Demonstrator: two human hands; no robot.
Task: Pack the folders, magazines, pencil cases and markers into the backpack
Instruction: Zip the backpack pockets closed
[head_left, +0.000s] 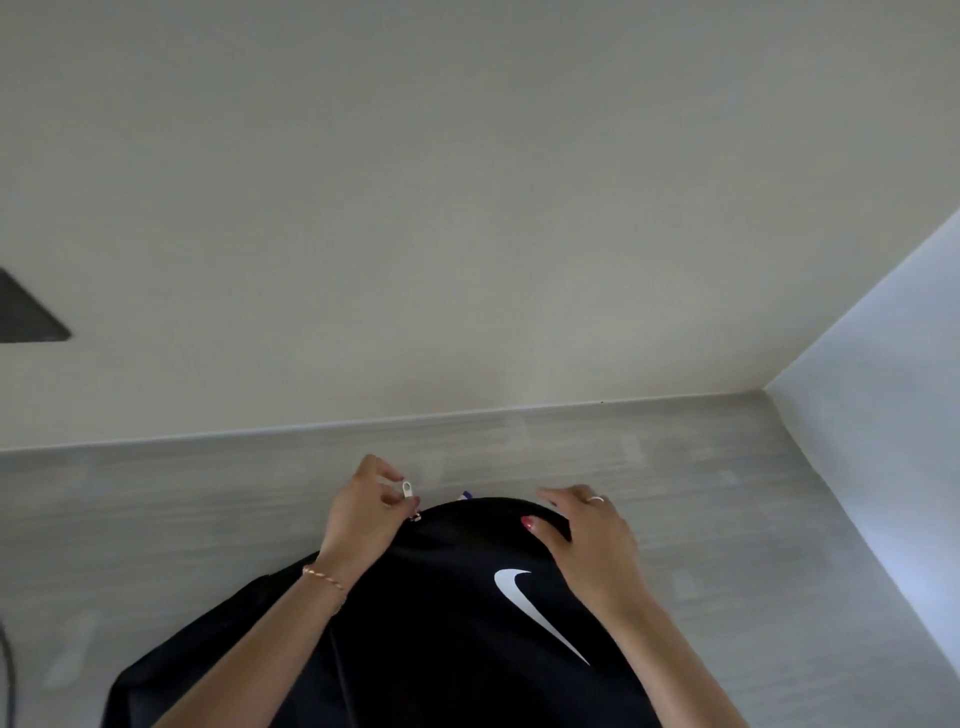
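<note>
The black fabric backpack with the white swoosh is lying flat on the pale grey wood-grain desk right in front of me, its top pointing toward the wall. My left hand is pinching the small white zipper pull at the upper left curve of the bag, thumb and forefinger curled round it. My right hand is resting on the top right edge, fingers bent over the cloth and thumb pressing down on it, holding the bag in place.

A sliver of something blue and white is peeking out at the very top, so I judge the bag is already holding some items, though I cannot tell which. I am seeing no folders, magazines, pencil cases or markers on the desk.

The cloth looks soft and slack, likely to bunch along the zipper line, so I am bracing the seam while working the pull. Loaded, it will probably feel heavy and floppy.

Behind the desk, the cream wall is rising, with a dark angular shape at far left.
</note>
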